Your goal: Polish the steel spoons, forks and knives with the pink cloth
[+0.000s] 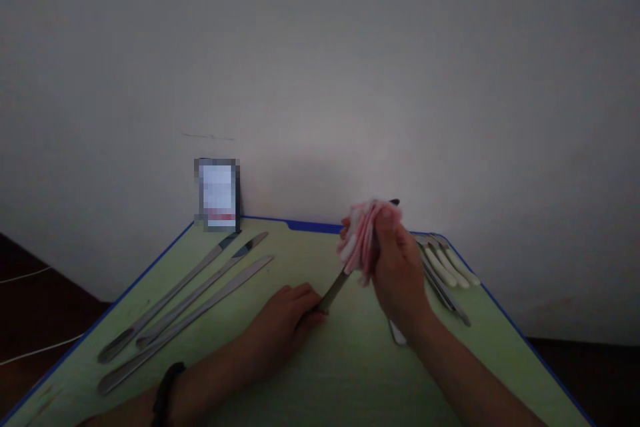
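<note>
My left hand (287,320) grips the handle end of a metal table knife (333,290), which slants up and to the right over the table. Bunched around the blade is a pink and white cloth (369,237), pinched in my right hand (400,270). Only the dark tip of the blade shows past the cloth; the rest of it is covered. To the left, three more table knives (200,303) lie side by side at a slant. Partly hidden under my right wrist is the rounded end of another utensil (397,333).
On the right of the green table (345,387) lie several utensils with cream handles (453,270) and some plain metal ones (445,297). A lit, blurred screen device (219,193) leans against the pale wall (320,80) at the back left. Blue edging rims the table.
</note>
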Demonstrator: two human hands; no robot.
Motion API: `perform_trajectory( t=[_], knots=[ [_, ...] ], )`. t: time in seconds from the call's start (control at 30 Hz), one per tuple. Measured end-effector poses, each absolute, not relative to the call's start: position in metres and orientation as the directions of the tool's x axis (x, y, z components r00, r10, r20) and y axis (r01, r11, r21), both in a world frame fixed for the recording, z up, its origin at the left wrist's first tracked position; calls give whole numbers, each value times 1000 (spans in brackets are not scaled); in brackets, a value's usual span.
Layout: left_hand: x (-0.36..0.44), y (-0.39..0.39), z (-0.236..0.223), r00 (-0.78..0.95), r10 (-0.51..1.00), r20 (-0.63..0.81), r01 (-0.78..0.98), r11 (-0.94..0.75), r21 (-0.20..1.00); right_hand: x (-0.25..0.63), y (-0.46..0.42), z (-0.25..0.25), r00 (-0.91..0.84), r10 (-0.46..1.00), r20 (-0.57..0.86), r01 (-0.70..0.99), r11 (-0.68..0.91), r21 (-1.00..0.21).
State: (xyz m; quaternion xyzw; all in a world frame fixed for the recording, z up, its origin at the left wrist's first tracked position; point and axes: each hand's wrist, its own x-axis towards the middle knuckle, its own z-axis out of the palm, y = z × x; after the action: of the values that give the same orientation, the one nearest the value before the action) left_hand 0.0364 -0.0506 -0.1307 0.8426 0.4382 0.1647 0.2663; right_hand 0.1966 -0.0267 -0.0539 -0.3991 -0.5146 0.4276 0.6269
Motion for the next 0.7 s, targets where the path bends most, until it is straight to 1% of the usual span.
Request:
perform_trajectory(
  t=[0.1,0.17,0.3,0.43,0.53,0.7],
  knots=[
    [37,-51,-129,567,823,41,647,-475,597,203,-29,-37,150,932,330,-190,355,-916],
    [37,-52,-129,563,826,43,643,-470,605,199,-30,-38,117,939,324,-179,341,-923],
    [37,-52,-131,539,840,52,644,-452,617,183,-31,-69,9,965,261,-76,261,-962],
    [36,-51,-132,492,868,71,650,-420,634,176,-29,-91,-67,966,249,29,252,-967],
    [36,-51,-132,511,854,93,652,-456,606,183,-28,-79,-32,963,267,23,268,-963],
    [37,-52,-132,522,846,107,662,-481,575,195,-33,-41,83,931,356,-67,362,-930]
  ],
)
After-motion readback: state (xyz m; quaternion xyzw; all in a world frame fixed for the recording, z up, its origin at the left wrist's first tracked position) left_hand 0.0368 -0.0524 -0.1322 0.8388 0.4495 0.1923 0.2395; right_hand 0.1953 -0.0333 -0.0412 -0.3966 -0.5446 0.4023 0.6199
